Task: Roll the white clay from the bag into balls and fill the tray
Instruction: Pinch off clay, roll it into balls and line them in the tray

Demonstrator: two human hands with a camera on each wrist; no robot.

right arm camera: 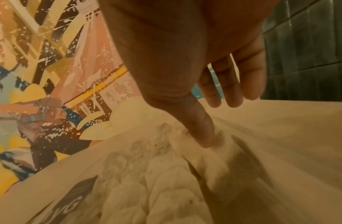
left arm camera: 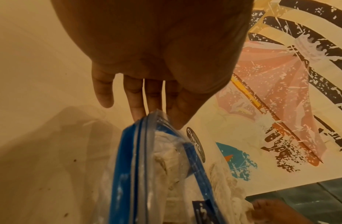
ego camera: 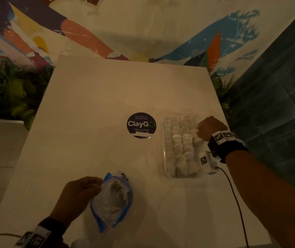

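Many white clay balls (ego camera: 178, 147) pack the clear tray (ego camera: 164, 158), its long axis running 12 to 6 at 3 o'clock on the worktop (ego camera: 96, 97), near the right edge. My right hand (ego camera: 210, 128) sits over the tray's 2 o'clock corner, thumb (right arm camera: 200, 130) down on a ball; whether it pinches I cannot tell. My left hand (ego camera: 77, 196) pinches the bag (ego camera: 111, 199) at 6, mouth toward 12. Open worktop lies from 9 to 12.

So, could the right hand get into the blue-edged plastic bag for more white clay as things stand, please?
Probably yes. The right hand is over the clear plastic tray, while the left hand pinches the blue-edged plastic bag by its rim, mouth gaping. Bare white table lies between.
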